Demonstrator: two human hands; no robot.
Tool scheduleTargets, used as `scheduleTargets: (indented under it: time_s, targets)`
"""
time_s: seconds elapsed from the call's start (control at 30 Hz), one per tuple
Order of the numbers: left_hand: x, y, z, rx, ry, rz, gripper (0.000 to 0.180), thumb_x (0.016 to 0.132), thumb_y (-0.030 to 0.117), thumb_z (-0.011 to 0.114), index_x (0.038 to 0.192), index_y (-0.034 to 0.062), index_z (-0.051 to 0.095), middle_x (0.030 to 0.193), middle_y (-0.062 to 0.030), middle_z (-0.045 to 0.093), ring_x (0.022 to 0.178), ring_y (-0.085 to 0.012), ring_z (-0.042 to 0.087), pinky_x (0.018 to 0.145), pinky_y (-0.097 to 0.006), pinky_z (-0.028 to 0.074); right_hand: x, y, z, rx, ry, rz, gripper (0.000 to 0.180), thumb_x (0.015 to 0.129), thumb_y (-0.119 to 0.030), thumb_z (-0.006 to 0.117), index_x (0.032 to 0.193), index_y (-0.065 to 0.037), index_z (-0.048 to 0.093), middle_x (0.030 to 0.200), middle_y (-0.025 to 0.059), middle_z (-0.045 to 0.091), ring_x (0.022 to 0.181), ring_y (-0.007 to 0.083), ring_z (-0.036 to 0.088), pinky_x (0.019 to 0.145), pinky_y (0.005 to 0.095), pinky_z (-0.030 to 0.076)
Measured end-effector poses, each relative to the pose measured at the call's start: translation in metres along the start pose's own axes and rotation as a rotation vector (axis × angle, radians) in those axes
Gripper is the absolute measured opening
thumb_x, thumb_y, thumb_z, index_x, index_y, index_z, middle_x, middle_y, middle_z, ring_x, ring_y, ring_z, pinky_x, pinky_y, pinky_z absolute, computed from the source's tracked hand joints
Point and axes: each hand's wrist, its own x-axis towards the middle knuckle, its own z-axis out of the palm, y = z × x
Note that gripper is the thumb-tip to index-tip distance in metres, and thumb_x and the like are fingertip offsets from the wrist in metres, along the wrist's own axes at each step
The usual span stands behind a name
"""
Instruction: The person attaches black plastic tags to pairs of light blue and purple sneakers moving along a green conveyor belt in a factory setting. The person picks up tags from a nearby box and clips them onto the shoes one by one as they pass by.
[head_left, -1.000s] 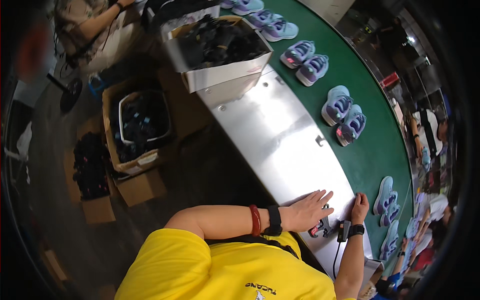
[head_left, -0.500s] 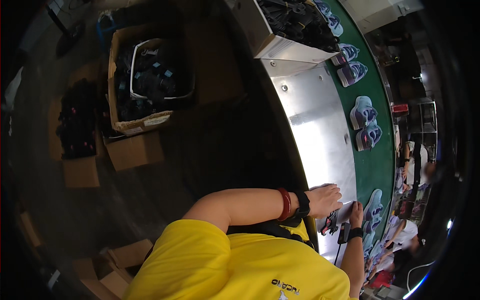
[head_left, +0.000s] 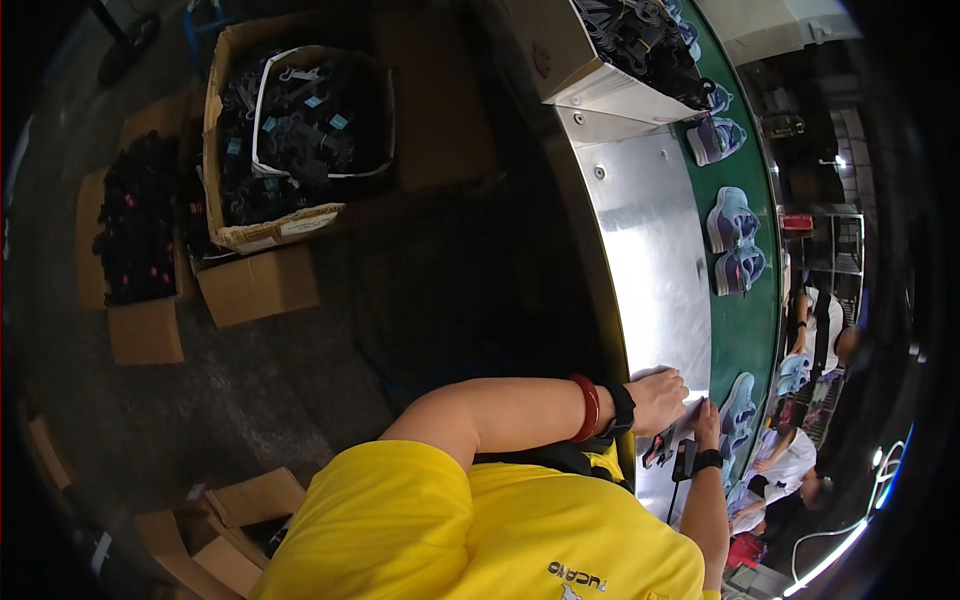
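My left hand lies flat on the steel counter, right hand beside it, grip unclear; I'd keep both w/ palms steady.

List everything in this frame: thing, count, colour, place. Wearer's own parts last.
metal table: 1, silver, right of centre, beside the belt
conveyor belt: 1, green, along the table's far edge
shoes: several pairs, light blue and purple, spaced along the belt
box of dark parts: 1, white-sided, top end of the table
cardboard boxes: several, brown, on the floor at left, holding black parts
small dark items: about 2, black with red, on the table by the hands
co-workers: at least 2, white tops, across the belt
left hand: flat on the table, red and black wristbands
right hand: on the table, black wristband
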Motion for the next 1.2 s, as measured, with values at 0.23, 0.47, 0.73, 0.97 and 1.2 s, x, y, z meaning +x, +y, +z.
scheduleTargets:
  time_s: [0.23,0.47,0.73,0.97,1.2]
  targets:
    - [0.002,0.001,-0.003,-0.04,-0.043,-0.02,0.022,0.083,0.014,0.051,0.077,0.0018,0.068,0.087,-0.0149,0.062,0.094,-0.0293,0.056,0.093,-0.039,0.04,-0.003,0.001,-0.002,-0.053,0.041,-0.107,0.038,0.099,-0.029,0.036,0.11,0.003,0.053,0.102,0.0259,0.058,0.097,0.0433,0.055,0.084,0.0445,0.043]
    - [0.001,0.002,-0.001,-0.086,0.085,0.004,0.018,0.079,0.013,0.052,0.069,0.0042,0.065,0.078,-0.0125,0.061,0.087,-0.0272,0.057,0.088,-0.038,0.042,-0.011,-0.001,-0.006,-0.064,0.077,-0.141,0.039,0.097,-0.033,0.039,0.105,0.002,0.055,0.103,0.0277,0.058,0.097,0.0452,0.054,0.082,0.0467,0.042]
    - [0.007,0.002,0.0,-0.132,0.078,0.039,0.008,0.072,0.012,0.057,0.068,0.0047,0.06,0.075,-0.0117,0.057,0.081,-0.0283,0.055,0.079,-0.037,0.044,-0.027,-0.026,-0.01,0.046,0.137,0.0,0.038,0.095,-0.034,0.042,0.102,0.001,0.056,0.103,0.0252,0.059,0.101,0.0422,0.053,0.087,0.0462,0.041]
    - [0.014,0.013,-0.007,-0.293,-0.077,0.003,0.017,0.081,0.007,0.059,0.098,0.0024,0.059,0.101,-0.0137,0.06,0.108,-0.0325,0.053,0.101,-0.043,0.038,-0.04,-0.036,-0.014,0.035,0.298,0.051,0.031,0.087,-0.033,0.052,0.09,-0.003,0.061,0.093,0.0158,0.061,0.093,0.0341,0.054,0.088,0.0464,0.035]
    - [0.016,0.021,-0.005,-0.313,-0.075,-0.042,0.013,0.081,0.004,0.062,0.094,0.003,0.064,0.1,-0.0141,0.063,0.107,-0.0335,0.056,0.1,-0.045,0.039,-0.036,-0.018,0.002,0.195,0.516,0.01,0.019,0.081,-0.023,0.062,0.077,-0.005,0.062,0.084,0.0134,0.06,0.087,0.0319,0.053,0.083,0.0434,0.036]
